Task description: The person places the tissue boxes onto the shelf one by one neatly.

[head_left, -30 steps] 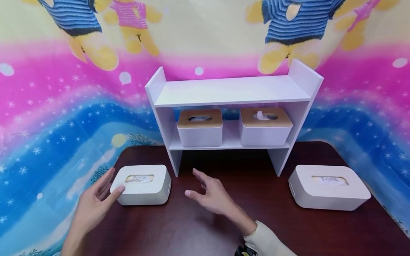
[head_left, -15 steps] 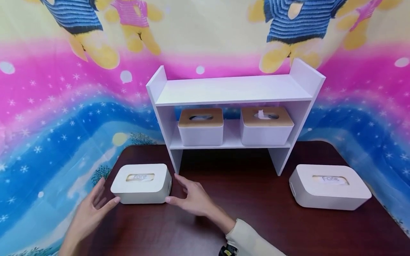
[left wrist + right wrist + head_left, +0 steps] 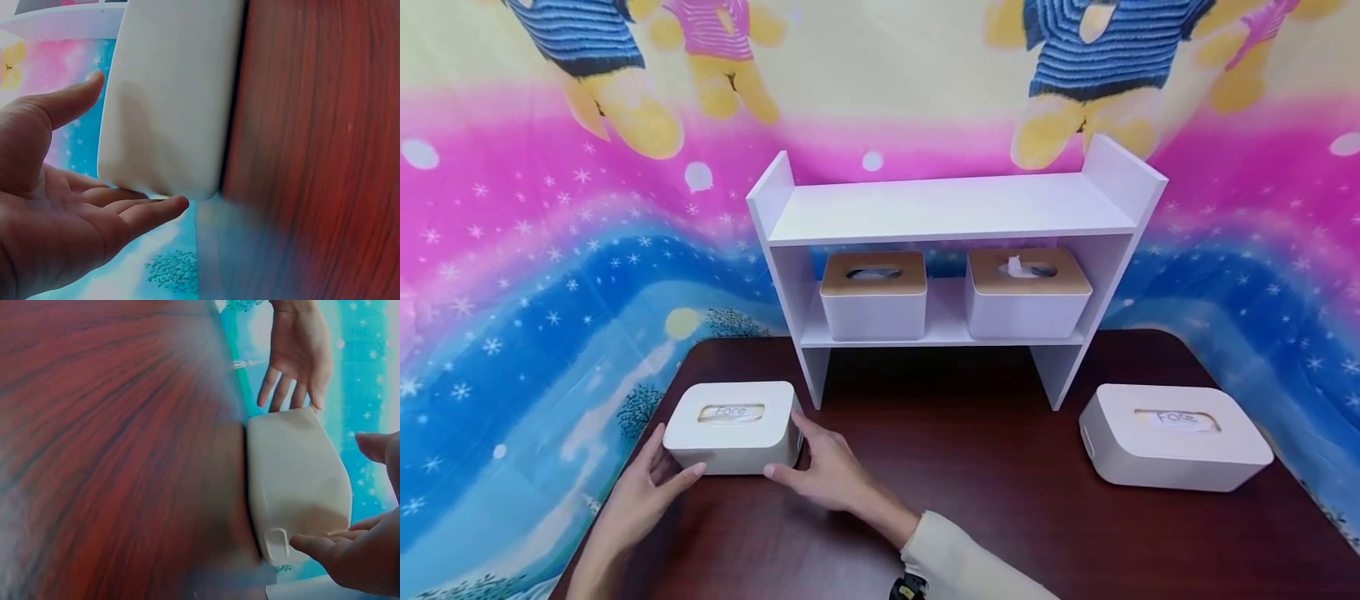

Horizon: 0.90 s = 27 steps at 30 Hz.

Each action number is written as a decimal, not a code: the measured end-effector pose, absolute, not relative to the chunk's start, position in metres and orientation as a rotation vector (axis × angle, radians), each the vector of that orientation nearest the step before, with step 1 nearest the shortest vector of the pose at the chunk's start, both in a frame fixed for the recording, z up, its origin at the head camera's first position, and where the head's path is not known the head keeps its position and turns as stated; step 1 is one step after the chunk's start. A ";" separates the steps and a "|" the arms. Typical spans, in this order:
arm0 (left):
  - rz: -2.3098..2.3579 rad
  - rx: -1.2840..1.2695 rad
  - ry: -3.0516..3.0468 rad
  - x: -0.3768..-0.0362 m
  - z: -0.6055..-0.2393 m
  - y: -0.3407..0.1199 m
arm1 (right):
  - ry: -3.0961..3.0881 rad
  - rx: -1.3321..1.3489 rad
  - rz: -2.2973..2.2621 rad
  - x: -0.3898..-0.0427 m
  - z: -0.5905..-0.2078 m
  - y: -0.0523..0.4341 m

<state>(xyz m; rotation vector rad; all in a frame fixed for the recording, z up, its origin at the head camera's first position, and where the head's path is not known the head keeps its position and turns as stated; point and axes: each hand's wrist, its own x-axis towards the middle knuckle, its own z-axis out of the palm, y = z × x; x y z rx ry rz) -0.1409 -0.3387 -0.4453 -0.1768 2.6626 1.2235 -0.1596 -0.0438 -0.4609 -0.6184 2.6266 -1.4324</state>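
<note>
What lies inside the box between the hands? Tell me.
Through the slot atop the box, white material lettered "Face" shows; the top and sides hide the rest.

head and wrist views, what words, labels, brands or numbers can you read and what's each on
"Face": seen through the top of the left white box.
"Face": seen through the top of the right white box.
Dark wrist-worn item: any markings too small to read.
Wrist views: no readable text.

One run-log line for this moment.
left Face box: on table | left grip: at its left end | right grip: at its right end | brown-lidded boxes: in shelf unit
</note>
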 end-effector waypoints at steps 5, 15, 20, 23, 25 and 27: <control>1.244 -0.271 2.633 -0.147 -0.446 -0.332 | 2.660 -0.583 -1.455 -0.163 -0.463 -0.054; 1.183 -0.280 2.755 -0.146 -0.453 -0.318 | 2.679 -0.494 -1.502 -0.161 -0.466 -0.062; 1.118 -0.327 2.858 -0.133 -0.451 -0.311 | 2.710 -0.500 -1.525 -0.151 -0.469 -0.055; 1.064 -0.363 2.896 -0.125 -0.444 -0.307 | 2.744 -0.502 -1.565 -0.144 -0.466 -0.047; 1.050 -0.380 2.919 -0.120 -0.437 -0.302 | 2.782 -0.517 -1.578 -0.140 -0.463 -0.041; 1.067 -0.405 2.939 -0.113 -0.429 -0.297 | 2.807 -0.530 -1.592 -0.135 -0.456 -0.035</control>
